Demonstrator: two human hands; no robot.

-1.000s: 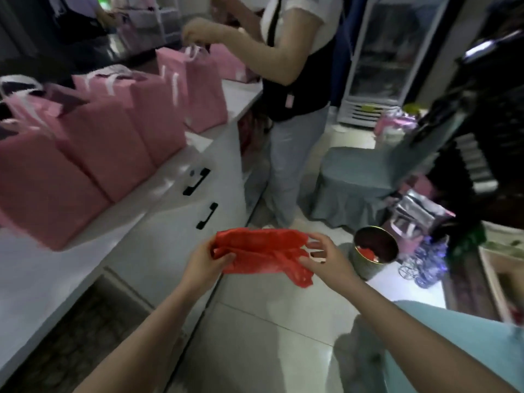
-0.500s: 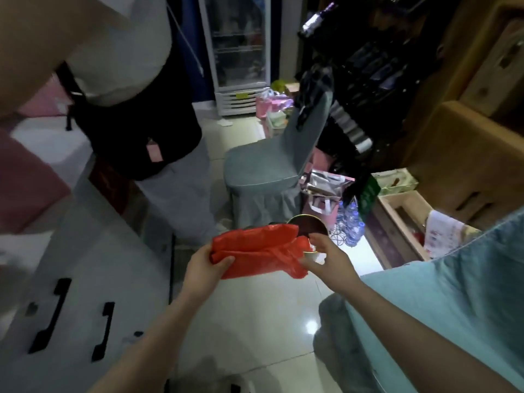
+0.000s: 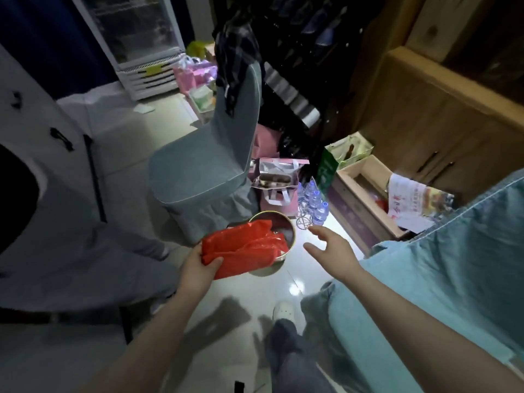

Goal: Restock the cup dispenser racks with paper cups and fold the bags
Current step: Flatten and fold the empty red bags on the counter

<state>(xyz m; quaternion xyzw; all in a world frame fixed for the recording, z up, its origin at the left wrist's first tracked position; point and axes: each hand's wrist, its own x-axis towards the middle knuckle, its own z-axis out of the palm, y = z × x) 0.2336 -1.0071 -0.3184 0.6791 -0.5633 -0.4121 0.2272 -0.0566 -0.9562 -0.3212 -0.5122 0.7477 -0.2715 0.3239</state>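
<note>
Over the round metal bin [image 3: 289, 239] on the floor, the left hand [image 3: 198, 268] pinches the crumpled red bag [image 3: 243, 248] at its near end; the right hand [image 3: 331, 248] hovers beside it, fingers spread, holding nothing.

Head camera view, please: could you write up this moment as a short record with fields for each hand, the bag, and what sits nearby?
left hand: grips the red plastic bag at its near end
right hand: open, fingers spread, holding nothing, apart from the bag
bag state: folded into a crumpled bundle, held in front of the round metal bin
bin: on the tiled floor, something red inside
nearby: grey covered chair behind the bin; water bottles right of the chair; cardboard box farther right
cups: none visible
</note>
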